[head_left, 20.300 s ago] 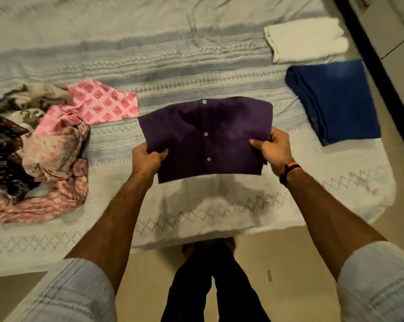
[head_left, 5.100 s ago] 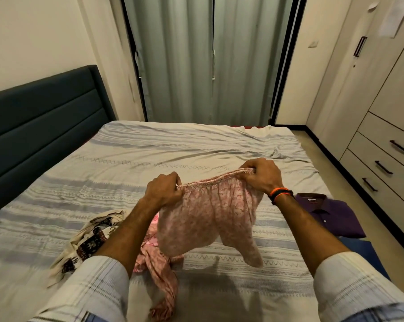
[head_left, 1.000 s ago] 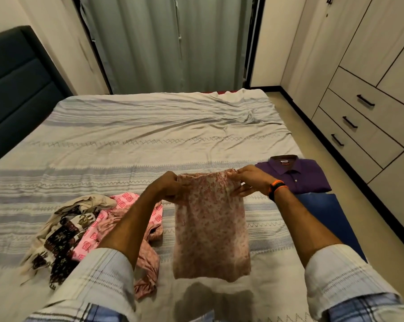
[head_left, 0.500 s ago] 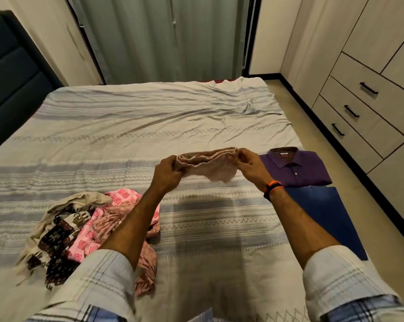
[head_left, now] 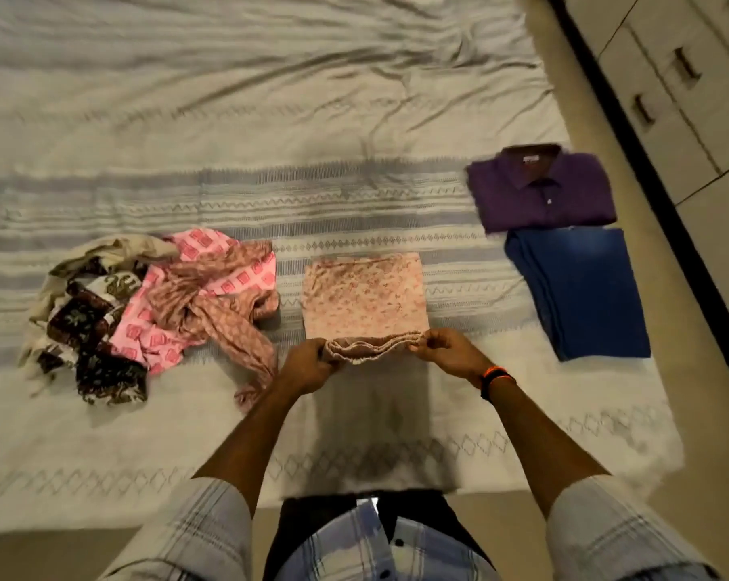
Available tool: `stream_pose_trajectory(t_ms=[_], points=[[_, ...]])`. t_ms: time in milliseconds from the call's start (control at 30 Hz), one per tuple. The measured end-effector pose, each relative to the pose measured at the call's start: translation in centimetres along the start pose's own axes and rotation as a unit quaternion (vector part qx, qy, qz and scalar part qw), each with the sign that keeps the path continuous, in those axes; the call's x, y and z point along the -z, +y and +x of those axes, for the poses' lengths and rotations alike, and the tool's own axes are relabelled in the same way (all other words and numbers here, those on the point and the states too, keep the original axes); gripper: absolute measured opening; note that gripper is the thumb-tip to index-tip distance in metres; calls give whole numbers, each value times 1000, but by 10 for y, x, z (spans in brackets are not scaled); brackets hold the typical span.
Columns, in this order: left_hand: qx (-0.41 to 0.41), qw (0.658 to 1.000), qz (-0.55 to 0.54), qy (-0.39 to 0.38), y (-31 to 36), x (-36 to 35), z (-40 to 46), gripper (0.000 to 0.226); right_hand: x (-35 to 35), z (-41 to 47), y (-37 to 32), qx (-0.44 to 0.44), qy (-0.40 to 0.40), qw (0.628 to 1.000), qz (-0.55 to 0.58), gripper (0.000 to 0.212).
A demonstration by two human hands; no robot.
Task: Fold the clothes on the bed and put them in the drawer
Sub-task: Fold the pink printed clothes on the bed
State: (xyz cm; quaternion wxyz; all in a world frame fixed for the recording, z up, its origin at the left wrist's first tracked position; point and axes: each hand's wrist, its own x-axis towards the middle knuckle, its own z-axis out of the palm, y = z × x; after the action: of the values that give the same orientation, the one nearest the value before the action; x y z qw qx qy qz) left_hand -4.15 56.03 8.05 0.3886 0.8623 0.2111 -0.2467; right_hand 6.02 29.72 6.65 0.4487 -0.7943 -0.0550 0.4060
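Observation:
Pale pink floral shorts (head_left: 365,295) lie flat on the striped bed sheet (head_left: 270,119), legs pointing away from me. My left hand (head_left: 308,362) pinches the left end of their gathered waistband, and my right hand (head_left: 449,352) pinches the right end, near the bed's front edge. A folded purple shirt (head_left: 541,188) and folded blue trousers (head_left: 581,291) lie at the right side of the bed.
A loose heap of unfolded clothes (head_left: 144,308), pink checked, pink printed and brown patterned, lies to the left of the shorts. Wardrobe drawers with dark handles (head_left: 664,90) stand at the right, across a strip of floor.
The shorts, held up in the air a second ago, now lie spread on the bed with the waistband toward me. My view has tipped down toward the bed.

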Motion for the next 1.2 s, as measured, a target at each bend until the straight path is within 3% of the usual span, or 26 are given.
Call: stream_pose_trajectory(t_ms=[200,333,433,533,700,833,933,1000,1100,1200], points=[[65,990,9,-128,-41,-50,-19,29,-22,-26,42,-109,-115,986,-54,31],[117,968,-13,-222,-43,-56,-26,20,-23,-34,45,-202,-169,962,-75,33],[149,953,-29,-262,-43,-55,-24,21,-21,-35,37,-224,-196,950,-92,30],[169,956,-48,-234,-42,-54,-8,27,-19,-23,30,-226,-163,958,-70,24],[127,987,-61,-83,-31,-46,32,19,-19,19,26,-151,-27,987,-56,35],[101,992,-66,20,-18,-37,64,22,-20,62,22,-110,86,988,-60,14],[103,985,-126,60,-14,-31,84,59,-19,83,6,-116,164,979,-17,41],[120,985,-115,52,-20,-32,95,73,-20,93,7,-133,172,976,-12,45],[182,981,-56,33,-35,-42,102,70,-26,100,24,-176,135,974,-37,45],[250,965,-73,28,-59,-56,112,72,-33,107,46,-223,109,966,-78,58]])
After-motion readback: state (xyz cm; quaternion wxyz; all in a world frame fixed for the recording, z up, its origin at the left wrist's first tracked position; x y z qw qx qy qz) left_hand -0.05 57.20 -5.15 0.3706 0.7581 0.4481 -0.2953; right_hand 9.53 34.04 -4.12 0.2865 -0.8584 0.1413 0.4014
